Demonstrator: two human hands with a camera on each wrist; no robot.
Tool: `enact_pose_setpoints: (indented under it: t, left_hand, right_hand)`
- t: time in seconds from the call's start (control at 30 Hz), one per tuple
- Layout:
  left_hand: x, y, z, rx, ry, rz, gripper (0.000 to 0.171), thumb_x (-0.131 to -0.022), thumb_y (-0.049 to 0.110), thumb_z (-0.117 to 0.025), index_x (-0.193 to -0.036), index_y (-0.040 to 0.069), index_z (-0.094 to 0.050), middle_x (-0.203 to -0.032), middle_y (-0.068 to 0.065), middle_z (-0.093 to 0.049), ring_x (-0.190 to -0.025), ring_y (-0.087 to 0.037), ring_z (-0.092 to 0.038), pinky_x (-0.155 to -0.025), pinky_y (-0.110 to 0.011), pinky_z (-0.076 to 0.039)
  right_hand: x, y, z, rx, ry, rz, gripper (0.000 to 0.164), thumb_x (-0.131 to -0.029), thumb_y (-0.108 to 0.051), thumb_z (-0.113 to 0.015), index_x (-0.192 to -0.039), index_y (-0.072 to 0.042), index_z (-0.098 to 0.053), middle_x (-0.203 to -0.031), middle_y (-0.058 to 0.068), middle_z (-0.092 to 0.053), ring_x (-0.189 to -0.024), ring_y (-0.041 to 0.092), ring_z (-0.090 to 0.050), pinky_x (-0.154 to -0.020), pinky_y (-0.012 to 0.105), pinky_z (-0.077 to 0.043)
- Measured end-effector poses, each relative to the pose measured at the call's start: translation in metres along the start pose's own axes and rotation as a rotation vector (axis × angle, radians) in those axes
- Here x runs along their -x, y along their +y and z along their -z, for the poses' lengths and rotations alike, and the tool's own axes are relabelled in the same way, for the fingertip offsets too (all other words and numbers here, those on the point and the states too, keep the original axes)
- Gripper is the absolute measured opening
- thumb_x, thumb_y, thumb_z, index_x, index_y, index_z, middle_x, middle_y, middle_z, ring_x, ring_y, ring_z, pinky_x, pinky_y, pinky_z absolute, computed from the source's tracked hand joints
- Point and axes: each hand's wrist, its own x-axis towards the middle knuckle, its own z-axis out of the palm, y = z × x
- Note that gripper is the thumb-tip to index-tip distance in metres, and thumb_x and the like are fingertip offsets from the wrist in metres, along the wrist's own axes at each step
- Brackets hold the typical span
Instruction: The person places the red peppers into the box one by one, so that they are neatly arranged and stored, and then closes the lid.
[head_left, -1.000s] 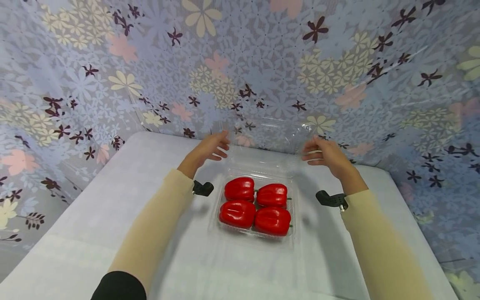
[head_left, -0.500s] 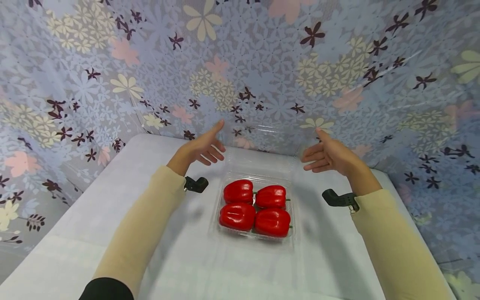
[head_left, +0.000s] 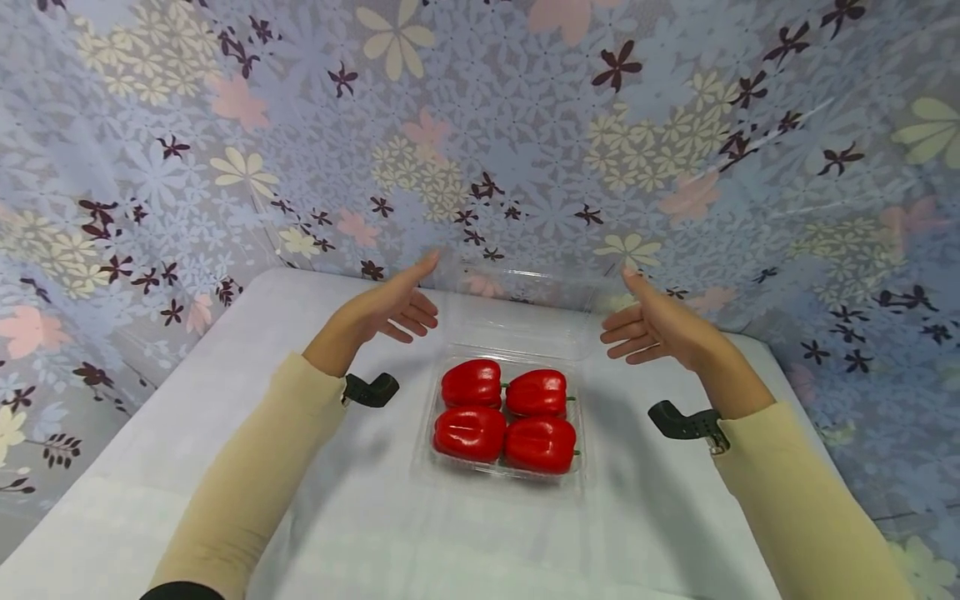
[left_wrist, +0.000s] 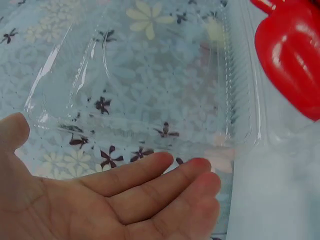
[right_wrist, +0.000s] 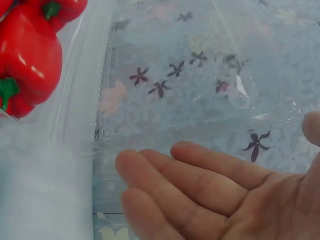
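Note:
Several red bell peppers (head_left: 470, 433) lie in two rows in the base of a clear plastic clamshell box (head_left: 498, 473), green stems pointing right. The hinged clear lid (head_left: 522, 321) is raised and leans back behind the base, the patterned cloth showing through it. To the lid's left is my left hand (head_left: 382, 310), palm inward, thumb up and fingers extended. My right hand (head_left: 660, 325) mirrors it on the right side. Both hold nothing. In the left wrist view the fingertips (left_wrist: 197, 167) are close to the lid's side edge; the right fingertips (right_wrist: 131, 162) are likewise near its opposite edge.
A white-covered table (head_left: 360, 517) carries the box. Behind it and at both sides hangs floral cloth (head_left: 517, 125), close behind the lid. A black wrist mount (head_left: 372, 390) sticks inward from the left wrist, another mount (head_left: 684, 419) from the right.
Both hands have drawn outward, away from the lid's sides, and their fingers have straightened with thumbs raised. The lid's top edge has sunk lower. The peppers stay in place.

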Motion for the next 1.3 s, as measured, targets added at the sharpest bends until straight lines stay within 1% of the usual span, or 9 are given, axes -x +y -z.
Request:
enact_pose_setpoints:
  t: [0.2,0.33,0.47,0.67,0.77,0.93,1.07,1.2,1.3]
  left_hand:
    - [0.009,-0.007,-0.002,0.017,-0.014,-0.021,0.104,-0.091,0.08,-0.017,-0.144,-0.006,-0.043,-0.149,-0.023,-0.049,-0.134,-0.038,-0.052,-0.112,-0.052,-0.043]
    - [0.011,-0.01,-0.004,0.033,-0.024,-0.048,0.1,-0.093,0.077,-0.019,-0.145,-0.006,-0.042,-0.151,-0.024,-0.046,-0.136,-0.041,-0.049,-0.113,-0.053,-0.043]
    - [0.012,-0.011,-0.005,0.044,-0.034,-0.064,0.098,-0.094,0.075,-0.02,-0.146,-0.006,-0.04,-0.152,-0.024,-0.044,-0.138,-0.043,-0.047,-0.113,-0.054,-0.042]
    - [0.013,-0.011,-0.007,0.029,-0.039,-0.087,0.094,-0.096,0.071,-0.02,-0.147,-0.005,-0.039,-0.153,-0.024,-0.044,-0.139,-0.041,-0.047,-0.114,-0.054,-0.041]
    - [0.013,-0.011,-0.008,0.023,-0.036,-0.1,0.092,-0.096,0.07,-0.022,-0.147,-0.004,-0.04,-0.152,-0.023,-0.045,-0.139,-0.04,-0.047,-0.113,-0.054,-0.042]
    - [0.012,-0.013,-0.009,0.039,-0.048,-0.106,0.092,-0.096,0.07,-0.022,-0.15,-0.004,-0.036,-0.155,-0.023,-0.041,-0.14,-0.041,-0.044,-0.114,-0.055,-0.041]
    - [0.013,-0.017,-0.01,0.035,-0.044,-0.123,0.091,-0.096,0.07,-0.022,-0.151,-0.003,-0.033,-0.156,-0.023,-0.039,-0.141,-0.041,-0.043,-0.114,-0.055,-0.04]
    - [0.014,-0.025,-0.012,0.032,-0.038,-0.161,0.086,-0.098,0.066,-0.025,-0.156,0.003,-0.026,-0.159,-0.02,-0.035,-0.143,-0.039,-0.04,-0.115,-0.055,-0.038]
    - [0.015,-0.034,-0.015,0.029,-0.044,-0.195,0.081,-0.099,0.061,-0.026,-0.157,0.005,-0.023,-0.16,-0.019,-0.034,-0.145,-0.039,-0.037,-0.116,-0.055,-0.037]
  right_hand:
    - [0.008,0.002,-0.007,0.037,-0.055,0.024,0.101,-0.095,-0.075,-0.01,-0.149,0.007,-0.035,-0.15,0.028,-0.044,-0.131,0.04,-0.056,-0.107,0.053,-0.048]
    - [0.012,0.006,-0.012,0.057,-0.026,0.031,0.095,-0.097,-0.072,-0.016,-0.15,0.003,-0.036,-0.151,0.026,-0.044,-0.132,0.04,-0.055,-0.106,0.052,-0.049]
    - [0.016,0.009,-0.016,0.037,0.009,0.053,0.09,-0.099,-0.069,-0.021,-0.15,0.002,-0.037,-0.151,0.025,-0.045,-0.135,0.042,-0.051,-0.104,0.052,-0.051]
    - [0.02,0.012,-0.017,0.018,0.03,0.091,0.09,-0.099,-0.069,-0.018,-0.151,0.002,-0.036,-0.152,0.025,-0.043,-0.138,0.044,-0.047,-0.105,0.054,-0.049]
    - [0.021,0.013,-0.018,0.008,0.048,0.096,0.091,-0.098,-0.07,-0.016,-0.151,0.001,-0.036,-0.152,0.025,-0.043,-0.138,0.044,-0.046,-0.106,0.054,-0.048]
    - [0.02,0.015,-0.023,-0.01,0.073,0.099,0.092,-0.097,-0.071,-0.016,-0.15,0.001,-0.038,-0.152,0.025,-0.043,-0.139,0.044,-0.046,-0.107,0.055,-0.046]
    - [0.022,0.016,-0.028,-0.011,0.082,0.121,0.088,-0.099,-0.068,-0.017,-0.151,0.001,-0.036,-0.153,0.025,-0.042,-0.138,0.045,-0.046,-0.109,0.057,-0.044]
    - [0.023,0.019,-0.031,-0.012,0.085,0.153,0.082,-0.102,-0.062,-0.021,-0.152,0.002,-0.034,-0.154,0.026,-0.04,-0.139,0.046,-0.044,-0.11,0.058,-0.042]
    - [0.024,0.024,-0.034,-0.005,0.091,0.183,0.076,-0.104,-0.056,-0.024,-0.15,0.003,-0.037,-0.152,0.026,-0.042,-0.138,0.046,-0.045,-0.109,0.057,-0.044]
